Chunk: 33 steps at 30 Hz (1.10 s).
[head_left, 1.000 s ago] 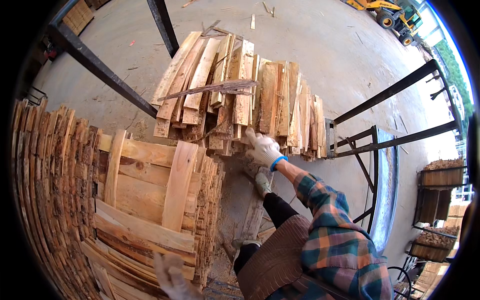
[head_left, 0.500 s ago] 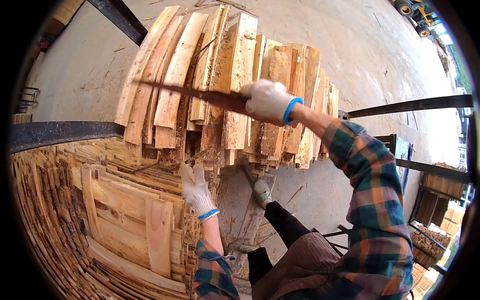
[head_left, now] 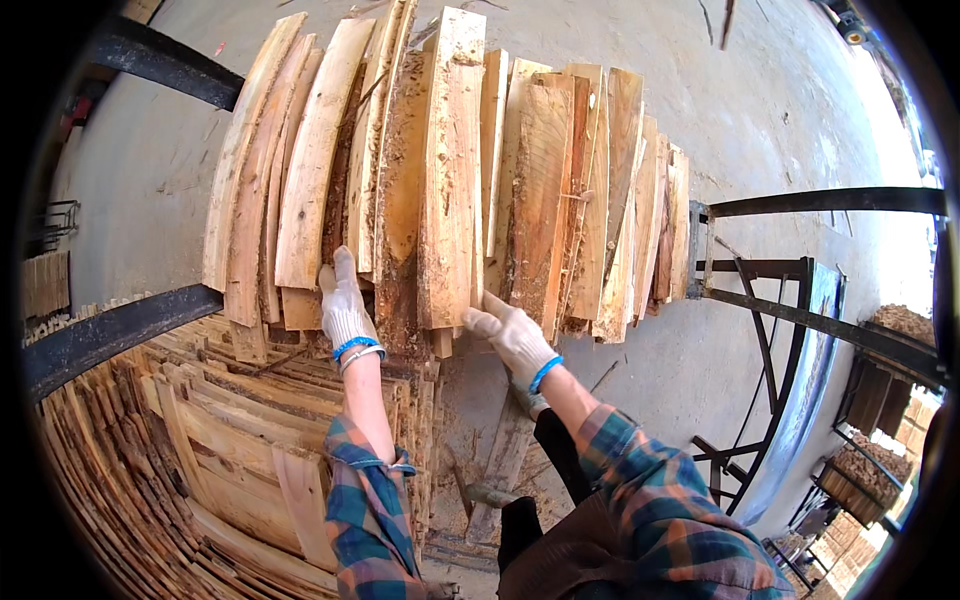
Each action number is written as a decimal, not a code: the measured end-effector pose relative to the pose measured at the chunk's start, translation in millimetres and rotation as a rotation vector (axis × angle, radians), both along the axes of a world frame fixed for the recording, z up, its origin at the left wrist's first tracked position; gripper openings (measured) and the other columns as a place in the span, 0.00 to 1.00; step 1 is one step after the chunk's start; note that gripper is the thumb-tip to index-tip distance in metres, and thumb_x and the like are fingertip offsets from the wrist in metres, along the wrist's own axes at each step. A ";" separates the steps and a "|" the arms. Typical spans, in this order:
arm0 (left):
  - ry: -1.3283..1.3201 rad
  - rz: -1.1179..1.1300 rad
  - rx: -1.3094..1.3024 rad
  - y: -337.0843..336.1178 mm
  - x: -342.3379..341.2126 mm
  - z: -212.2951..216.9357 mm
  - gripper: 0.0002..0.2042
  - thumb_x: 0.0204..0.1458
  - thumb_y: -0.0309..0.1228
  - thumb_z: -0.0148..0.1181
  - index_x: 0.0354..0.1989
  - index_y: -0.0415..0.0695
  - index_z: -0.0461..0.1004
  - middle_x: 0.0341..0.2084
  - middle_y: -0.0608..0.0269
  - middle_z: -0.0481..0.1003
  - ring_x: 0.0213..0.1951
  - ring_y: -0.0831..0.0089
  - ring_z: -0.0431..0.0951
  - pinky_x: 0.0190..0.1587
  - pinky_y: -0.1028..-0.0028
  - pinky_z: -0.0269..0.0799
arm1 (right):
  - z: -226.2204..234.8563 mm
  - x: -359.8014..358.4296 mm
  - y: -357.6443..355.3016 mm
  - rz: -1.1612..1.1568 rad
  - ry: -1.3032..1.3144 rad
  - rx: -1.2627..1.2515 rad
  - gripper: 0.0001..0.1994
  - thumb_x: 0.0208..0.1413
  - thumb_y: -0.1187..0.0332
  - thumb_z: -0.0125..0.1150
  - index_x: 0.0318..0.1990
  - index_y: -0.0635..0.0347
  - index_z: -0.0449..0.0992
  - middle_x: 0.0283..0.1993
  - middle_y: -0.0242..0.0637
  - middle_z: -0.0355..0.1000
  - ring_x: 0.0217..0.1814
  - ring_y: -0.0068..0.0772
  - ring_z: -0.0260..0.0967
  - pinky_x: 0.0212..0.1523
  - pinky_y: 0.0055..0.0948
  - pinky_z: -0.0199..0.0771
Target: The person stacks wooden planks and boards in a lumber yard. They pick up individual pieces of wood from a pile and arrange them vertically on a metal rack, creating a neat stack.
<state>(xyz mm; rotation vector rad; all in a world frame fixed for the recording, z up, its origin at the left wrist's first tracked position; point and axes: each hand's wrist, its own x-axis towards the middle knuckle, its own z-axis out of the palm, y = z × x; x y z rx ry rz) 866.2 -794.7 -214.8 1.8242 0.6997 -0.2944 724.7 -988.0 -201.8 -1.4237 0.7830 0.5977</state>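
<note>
My left hand (head_left: pixel 347 308), in a white knit glove with a blue cuff, reaches up to the near ends of rough wooden boards (head_left: pixel 322 160). Its fingers point away from me and are apart, beside a dark gap between boards. My right hand (head_left: pixel 512 342), gloved alike, is at the near lower corner of a wide pale board (head_left: pixel 452 190). Its thumb and forefinger are spread at that corner; the other fingers are partly hidden. The boards lie side by side in a wide stack, with bark and wood crumbs on several of them.
Black metal bars flank the stack at left (head_left: pixel 120 325) and right (head_left: pixel 820 203). More piled boards (head_left: pixel 240 450) fill the lower left. A metal frame (head_left: pixel 770 370) stands at right. Dark strips (head_left: pixel 728 22) show over the concrete floor near the top edge.
My right hand has let go of the long dark wood strip and come down to a board's near end. My left hand has moved up to the stack. The view has shifted slightly.
</note>
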 end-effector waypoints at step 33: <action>-0.088 -0.110 -0.444 -8.7 -63.1 -55.2 0.42 0.51 0.62 0.60 0.62 0.36 0.66 0.50 0.63 0.72 0.41 0.77 0.73 0.47 0.76 0.70 | -9.7 7.2 -53.1 -0.345 -0.267 0.627 0.29 0.55 0.70 0.67 0.63 0.60 0.61 0.48 0.32 0.72 0.46 0.25 0.73 0.44 0.26 0.80</action>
